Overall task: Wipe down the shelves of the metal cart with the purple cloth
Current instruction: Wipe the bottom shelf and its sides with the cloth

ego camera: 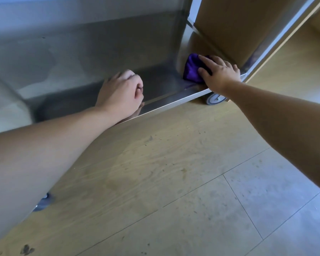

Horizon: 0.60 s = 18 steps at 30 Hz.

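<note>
Two hands are at work on the lowest shelf of the metal cart, viewed from above. The right hand lies flat on the purple cloth, fingers spread and fairly straight, thumb out to the side. It presses the cloth down at the right-hand end of the shelf, against the end wall and just inside the front rim. The cloth is bunched; part shows beyond the fingers, the rest is hidden under the palm. The left hand sits near the middle of the shelf, fingers curled into a loose fist with nothing seen in it. Whether the knuckles bear on the metal cannot be told. A caster shows beneath the right corner, standing on the wooden floor. Assessment: the cloth is soft, light and limp, and should slide readily on smooth steel. It is best governed by flat palm pressure over its middle, as observed, not by a pinch at one edge, which would let it fold and trail. The seam where shelf meets wall will likely need fingertips to push the cloth in. Because the cart stands on wheels, it may roll under a firm stroke, so the free hand would serve well steadying the rim. The step in hand is judged to be the right end of the bottom shelf. The condition of the other shelves cannot be determined.
</note>
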Each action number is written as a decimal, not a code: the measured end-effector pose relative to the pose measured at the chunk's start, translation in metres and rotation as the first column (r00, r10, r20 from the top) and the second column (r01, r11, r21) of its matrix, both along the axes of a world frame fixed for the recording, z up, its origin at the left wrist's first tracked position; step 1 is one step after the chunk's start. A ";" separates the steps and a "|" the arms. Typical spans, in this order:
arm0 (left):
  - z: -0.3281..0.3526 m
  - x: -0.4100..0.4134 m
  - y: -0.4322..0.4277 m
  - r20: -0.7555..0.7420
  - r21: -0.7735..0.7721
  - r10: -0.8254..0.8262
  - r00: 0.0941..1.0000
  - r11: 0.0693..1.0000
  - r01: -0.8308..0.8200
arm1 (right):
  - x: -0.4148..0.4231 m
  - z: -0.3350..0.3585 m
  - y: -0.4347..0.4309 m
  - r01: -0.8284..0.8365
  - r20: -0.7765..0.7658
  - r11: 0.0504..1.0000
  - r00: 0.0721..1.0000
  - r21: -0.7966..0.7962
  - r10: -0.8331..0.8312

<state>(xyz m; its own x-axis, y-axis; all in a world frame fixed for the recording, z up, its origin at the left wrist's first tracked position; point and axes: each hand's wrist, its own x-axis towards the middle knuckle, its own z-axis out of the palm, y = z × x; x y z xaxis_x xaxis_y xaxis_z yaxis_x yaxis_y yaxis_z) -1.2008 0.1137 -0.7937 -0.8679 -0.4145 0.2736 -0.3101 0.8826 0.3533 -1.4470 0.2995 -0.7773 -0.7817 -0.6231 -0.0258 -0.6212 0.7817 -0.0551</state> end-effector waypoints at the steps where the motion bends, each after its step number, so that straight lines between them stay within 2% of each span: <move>1: -0.002 0.000 -0.001 -0.015 -0.006 0.003 1.000 1.000 -0.003 | -0.005 -0.001 0.003 0.014 -0.002 1.000 1.000 -0.003 -0.014; 6: -0.005 0.003 -0.012 -0.071 -0.029 -0.052 0.996 0.998 0.050 | -0.015 -0.003 -0.011 0.079 -0.003 0.996 0.997 -0.042 -0.079; 13: -0.011 0.009 -0.040 -0.078 -0.115 -0.038 0.996 0.993 0.029 | -0.028 -0.007 -0.047 0.168 -0.005 0.985 0.986 -0.034 -0.169; 18: -0.013 0.008 -0.035 -0.118 -0.104 0.000 0.993 0.994 -0.013 | -0.026 -0.010 -0.087 0.140 0.024 0.989 0.990 -0.037 -0.139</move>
